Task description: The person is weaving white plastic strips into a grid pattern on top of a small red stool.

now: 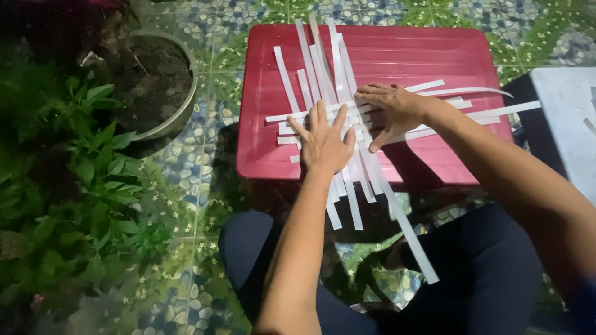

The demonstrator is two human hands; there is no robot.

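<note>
I press my spread left hand point(324, 144) and right hand point(392, 111) flat, pinning the crossed white strips point(323, 74) on the red lid point(434, 56).

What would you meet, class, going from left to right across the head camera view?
Leafy green plants → round pot of soil → left hand → right hand → grey slab.
</note>
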